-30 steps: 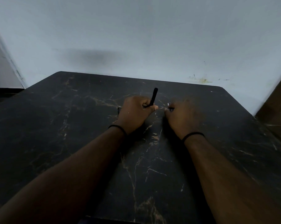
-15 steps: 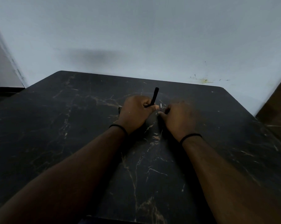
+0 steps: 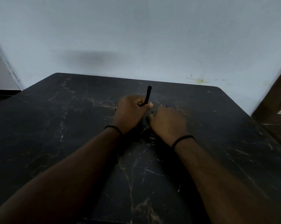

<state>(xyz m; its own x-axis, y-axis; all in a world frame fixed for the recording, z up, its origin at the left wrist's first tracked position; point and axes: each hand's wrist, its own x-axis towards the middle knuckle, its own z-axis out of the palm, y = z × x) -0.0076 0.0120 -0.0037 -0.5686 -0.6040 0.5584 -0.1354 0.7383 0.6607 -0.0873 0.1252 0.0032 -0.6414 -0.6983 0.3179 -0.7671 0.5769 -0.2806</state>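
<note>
Your left grip (image 3: 130, 110) clutches the black pen (image 3: 148, 94) upright. Your right grip (image 3: 167, 122) hides its hold, I cannot tell; it could knock the purple piece (image 3: 168, 105) away.

head camera looks forward and down, close over the table (image 3: 55, 126).

Both forearms are bare down to the wrists. The left hand (image 3: 130, 113) has a thin black left wrist band (image 3: 113, 128) just behind it, plain, narrow and cord-like, lying snug on the skin. The right hand (image 3: 168, 124) has a matching right wrist band (image 3: 183, 139), equally slim, black and unmarked. Fine hair shows along the right forearm (image 3: 206, 167). The left thumb (image 3: 150, 106) has a short, trimmed nail.
</note>
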